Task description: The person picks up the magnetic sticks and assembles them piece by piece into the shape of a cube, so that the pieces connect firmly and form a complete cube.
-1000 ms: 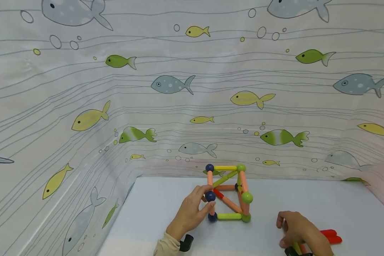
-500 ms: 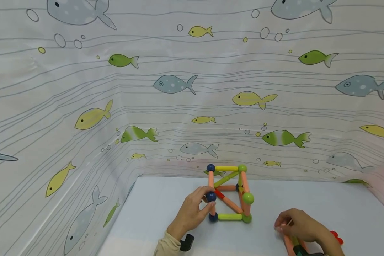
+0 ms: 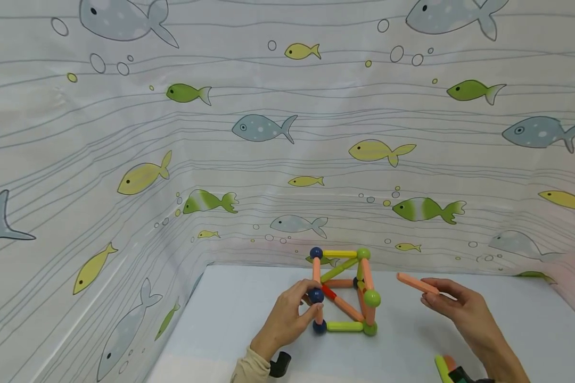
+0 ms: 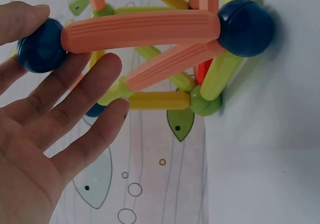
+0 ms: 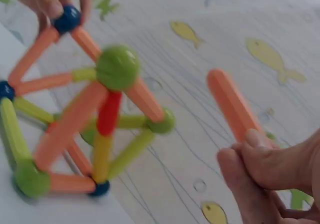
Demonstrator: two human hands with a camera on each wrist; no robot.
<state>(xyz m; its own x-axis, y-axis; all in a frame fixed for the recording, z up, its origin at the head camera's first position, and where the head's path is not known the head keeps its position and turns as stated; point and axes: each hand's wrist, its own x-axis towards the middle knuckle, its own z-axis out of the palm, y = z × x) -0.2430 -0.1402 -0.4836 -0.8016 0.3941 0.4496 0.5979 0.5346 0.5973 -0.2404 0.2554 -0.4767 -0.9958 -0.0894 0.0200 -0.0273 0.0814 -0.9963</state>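
A frame of coloured rods and balls point(image 3: 345, 326) stands on the white table. My left hand point(image 3: 284, 322) pinches the dark blue ball point(image 3: 315, 296) at its near upper left corner; in the left wrist view that ball point(image 4: 42, 45) sits between thumb and fingers, a salmon rod point(image 4: 142, 30) joined to it. Right of the frame, my right hand point(image 3: 465, 311) holds a loose salmon rod point(image 3: 417, 283) above the table. The right wrist view shows this rod point(image 5: 233, 104) between thumb and fingers, apart from the frame's green ball point(image 5: 118, 67).
A lime rod point(image 3: 443, 368) and the end of a salmon piece point(image 3: 449, 363) lie on the table near the front edge, partly hidden by the right wrist's gear. Behind the table point(image 3: 249, 282) hangs a fish-patterned sheet point(image 3: 249, 181).
My right hand has risen from the pieces at the lower right with a salmon rod and moved up towards the frame's height. My left hand stays on the blue ball.
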